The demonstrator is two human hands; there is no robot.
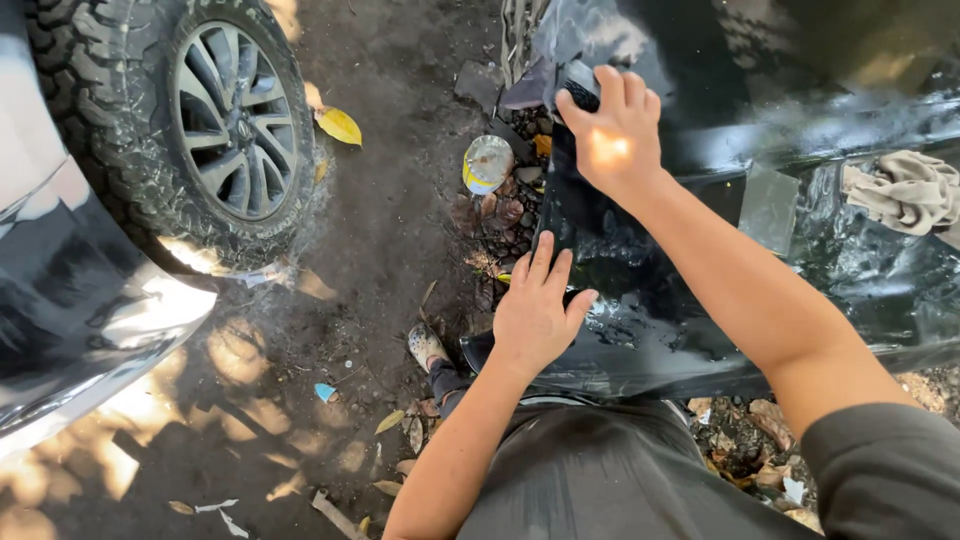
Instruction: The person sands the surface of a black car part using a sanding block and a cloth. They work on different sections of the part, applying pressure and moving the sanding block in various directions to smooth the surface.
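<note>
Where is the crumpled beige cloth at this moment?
In the head view, the beige cloth lies at the far right on the wet black car panel, beyond the right forearm and just right of a small grey square sheet.

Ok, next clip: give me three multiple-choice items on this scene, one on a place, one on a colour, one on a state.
1. Where does the crumpled beige cloth lie?
A. on the glossy black car panel
B. on the dirt ground
C. on the tyre

2. What colour is the big leaf near the knobbly black tyre with the grey alloy wheel?
A. red
B. yellow
C. blue

3. How is the left hand?
A. clenched in a fist
B. holding a hose
C. flat on the panel, fingers spread

Key: 1 A, the cloth rests on the panel at the right; 2 B, the leaf is bright yellow; 3 C, its palm presses the panel, while the right hand closes its grip on a dark block.
</note>
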